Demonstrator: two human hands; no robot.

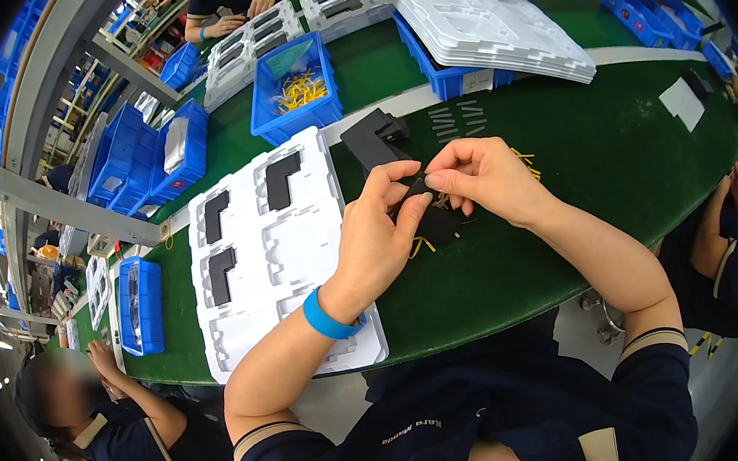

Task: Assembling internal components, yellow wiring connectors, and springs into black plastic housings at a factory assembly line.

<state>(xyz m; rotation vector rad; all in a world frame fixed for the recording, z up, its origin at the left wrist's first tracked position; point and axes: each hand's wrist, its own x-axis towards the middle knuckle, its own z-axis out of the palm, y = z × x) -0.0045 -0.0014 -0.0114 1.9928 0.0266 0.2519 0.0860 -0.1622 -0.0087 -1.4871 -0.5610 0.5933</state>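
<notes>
My left hand (375, 230) pinches a black part (418, 187) between thumb and fingers above the green table (562, 231). My right hand (489, 178) meets it from the right, its thumb and index finger closed at the part's upper end. Whatever small thing may lie between those right fingertips is hidden. Below the hands, a dark piece (441, 228) is partly covered, with small yellow strips (421, 245) around it. Just beyond my left hand lies a black L-shaped part (370, 140). A white moulded tray (300, 247) on the left carries several L-shaped black parts (281, 183).
Beyond the tray stands a blue bin (298, 118) of yellow strips. Stacked white trays (492, 31) overhang another blue bin (461, 80). Thin grey strips (445, 125) lie ahead of my right hand. Co-workers sit left, right and across; a metal post (59, 200) rises left.
</notes>
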